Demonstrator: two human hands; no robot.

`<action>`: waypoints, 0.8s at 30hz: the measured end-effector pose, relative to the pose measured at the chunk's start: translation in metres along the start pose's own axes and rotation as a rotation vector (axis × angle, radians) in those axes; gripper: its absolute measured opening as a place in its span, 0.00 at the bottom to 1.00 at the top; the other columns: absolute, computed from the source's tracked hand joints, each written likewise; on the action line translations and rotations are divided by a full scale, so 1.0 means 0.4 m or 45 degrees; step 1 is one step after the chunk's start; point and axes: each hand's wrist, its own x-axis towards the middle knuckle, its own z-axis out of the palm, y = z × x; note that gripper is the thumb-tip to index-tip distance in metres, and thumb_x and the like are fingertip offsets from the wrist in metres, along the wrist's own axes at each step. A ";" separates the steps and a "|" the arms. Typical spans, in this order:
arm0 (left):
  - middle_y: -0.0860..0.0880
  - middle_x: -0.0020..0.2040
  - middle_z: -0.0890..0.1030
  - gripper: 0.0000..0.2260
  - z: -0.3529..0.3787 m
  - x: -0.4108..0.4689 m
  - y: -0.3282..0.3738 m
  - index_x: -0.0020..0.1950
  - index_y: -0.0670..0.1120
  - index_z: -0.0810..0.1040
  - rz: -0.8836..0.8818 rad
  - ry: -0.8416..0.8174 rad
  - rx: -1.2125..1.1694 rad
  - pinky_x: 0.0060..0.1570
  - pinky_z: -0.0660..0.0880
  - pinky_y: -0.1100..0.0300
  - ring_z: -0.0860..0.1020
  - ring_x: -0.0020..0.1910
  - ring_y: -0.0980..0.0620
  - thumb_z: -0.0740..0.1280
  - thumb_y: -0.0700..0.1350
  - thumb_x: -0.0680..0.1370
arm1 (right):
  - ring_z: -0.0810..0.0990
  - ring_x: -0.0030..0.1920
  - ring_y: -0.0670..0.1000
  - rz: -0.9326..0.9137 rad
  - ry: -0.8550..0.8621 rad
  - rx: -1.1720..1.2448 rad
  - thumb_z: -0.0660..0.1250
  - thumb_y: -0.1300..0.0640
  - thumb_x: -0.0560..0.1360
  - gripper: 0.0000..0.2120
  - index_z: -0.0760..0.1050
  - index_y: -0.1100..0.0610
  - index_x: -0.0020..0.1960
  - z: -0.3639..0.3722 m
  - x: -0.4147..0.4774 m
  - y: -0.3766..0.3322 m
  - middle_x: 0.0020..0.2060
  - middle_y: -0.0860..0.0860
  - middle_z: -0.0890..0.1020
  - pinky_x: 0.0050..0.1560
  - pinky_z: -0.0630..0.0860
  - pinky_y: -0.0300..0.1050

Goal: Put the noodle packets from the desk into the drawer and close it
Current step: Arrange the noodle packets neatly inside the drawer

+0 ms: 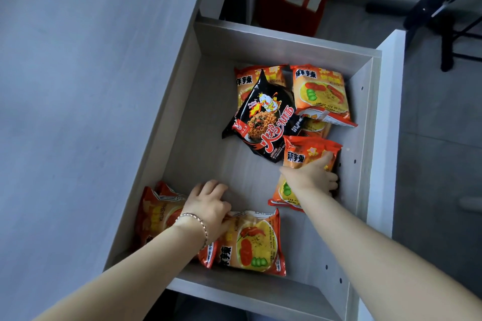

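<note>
While both bare arms reach down into the open drawer, these lines run from near to far.

Left hand [208, 206]: fingers curled, pressing on the top edge of the near orange noodle packets [250, 242]; a beaded bracelet [194, 224] circles the wrist.
Near packets: glossy crinkled plastic, orange and yellow, "KUAISHI…" legible, lying in the drawer's near left corner.
Right hand [313, 177]: clamped around the right orange packet [307, 159], held against the right wall.
Black packet [268, 122]: shiny black wrapper with a cartoon chicken, a noodle photo and large orange Chinese characters, lying mid-drawer over another orange packet.
Far orange packet [319, 88]: flat near the back wall.
Drawer [187, 101]: pale grey woodgrain board, pulled open.
Red gift bag [294, 2]: on the floor beyond.
</note>
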 end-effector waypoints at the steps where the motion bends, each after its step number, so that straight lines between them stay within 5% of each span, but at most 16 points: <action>1: 0.51 0.73 0.62 0.20 0.003 -0.005 -0.012 0.67 0.52 0.71 -0.023 0.018 -0.091 0.70 0.59 0.51 0.56 0.73 0.48 0.58 0.54 0.77 | 0.66 0.64 0.65 -0.030 0.019 0.052 0.76 0.45 0.61 0.54 0.45 0.51 0.75 -0.005 -0.003 0.002 0.66 0.67 0.64 0.63 0.66 0.59; 3: 0.54 0.72 0.64 0.21 0.008 -0.018 -0.034 0.70 0.54 0.66 -0.072 0.027 -0.282 0.66 0.67 0.54 0.62 0.70 0.48 0.62 0.51 0.77 | 0.66 0.65 0.64 -0.165 0.050 0.127 0.76 0.47 0.61 0.52 0.47 0.49 0.75 -0.023 -0.026 0.016 0.66 0.65 0.65 0.62 0.67 0.57; 6: 0.54 0.69 0.68 0.21 0.015 -0.020 -0.051 0.68 0.53 0.69 -0.087 0.051 -0.414 0.61 0.72 0.55 0.70 0.64 0.48 0.65 0.49 0.76 | 0.66 0.63 0.56 -0.793 -0.033 0.044 0.76 0.48 0.59 0.52 0.49 0.47 0.74 -0.062 -0.081 0.056 0.61 0.57 0.68 0.62 0.68 0.53; 9: 0.51 0.63 0.75 0.16 0.008 -0.010 -0.051 0.62 0.51 0.75 -0.108 0.038 -0.522 0.57 0.74 0.57 0.76 0.59 0.49 0.66 0.46 0.74 | 0.62 0.66 0.54 -1.353 -0.464 -0.577 0.74 0.41 0.60 0.52 0.45 0.40 0.74 -0.097 -0.140 0.066 0.64 0.53 0.63 0.66 0.64 0.50; 12: 0.46 0.58 0.80 0.13 -0.010 -0.004 -0.052 0.59 0.46 0.78 -0.262 0.056 -0.722 0.55 0.75 0.58 0.78 0.56 0.46 0.66 0.41 0.74 | 0.57 0.70 0.57 -1.599 -0.608 -1.138 0.71 0.38 0.63 0.51 0.43 0.41 0.75 -0.058 -0.168 0.083 0.69 0.55 0.58 0.70 0.57 0.53; 15: 0.45 0.61 0.78 0.16 0.001 -0.003 -0.062 0.61 0.45 0.77 -0.217 0.048 -0.750 0.60 0.72 0.59 0.76 0.60 0.46 0.63 0.36 0.74 | 0.56 0.73 0.57 -1.565 -0.867 -1.118 0.71 0.38 0.65 0.51 0.41 0.46 0.76 -0.005 -0.192 0.113 0.73 0.56 0.56 0.72 0.58 0.52; 17: 0.45 0.62 0.77 0.18 0.009 -0.007 -0.066 0.62 0.46 0.77 -0.186 0.055 -0.776 0.63 0.70 0.60 0.75 0.62 0.48 0.61 0.35 0.74 | 0.59 0.73 0.52 -1.360 -1.017 -0.782 0.68 0.42 0.70 0.46 0.40 0.44 0.75 0.003 -0.193 0.120 0.75 0.51 0.55 0.71 0.61 0.48; 20: 0.47 0.61 0.77 0.16 0.010 -0.018 -0.065 0.62 0.46 0.76 -0.253 0.253 -0.874 0.58 0.69 0.64 0.75 0.61 0.50 0.61 0.37 0.76 | 0.68 0.68 0.45 -1.150 -0.769 -0.278 0.60 0.47 0.77 0.28 0.56 0.47 0.74 -0.010 -0.155 0.117 0.71 0.48 0.66 0.65 0.65 0.39; 22: 0.48 0.59 0.78 0.15 -0.004 -0.036 -0.054 0.62 0.47 0.75 -0.261 0.443 -0.874 0.53 0.72 0.64 0.77 0.57 0.50 0.60 0.45 0.76 | 0.71 0.66 0.47 -1.134 -0.568 -0.376 0.56 0.46 0.78 0.19 0.69 0.49 0.67 -0.009 -0.121 0.126 0.66 0.47 0.74 0.65 0.67 0.42; 24: 0.50 0.59 0.80 0.21 -0.014 -0.047 -0.039 0.61 0.48 0.77 -0.067 0.517 -0.638 0.57 0.73 0.57 0.79 0.56 0.49 0.57 0.55 0.74 | 0.74 0.63 0.50 -1.074 -0.668 -0.572 0.54 0.44 0.78 0.19 0.76 0.50 0.61 0.003 -0.109 0.140 0.60 0.49 0.79 0.62 0.71 0.47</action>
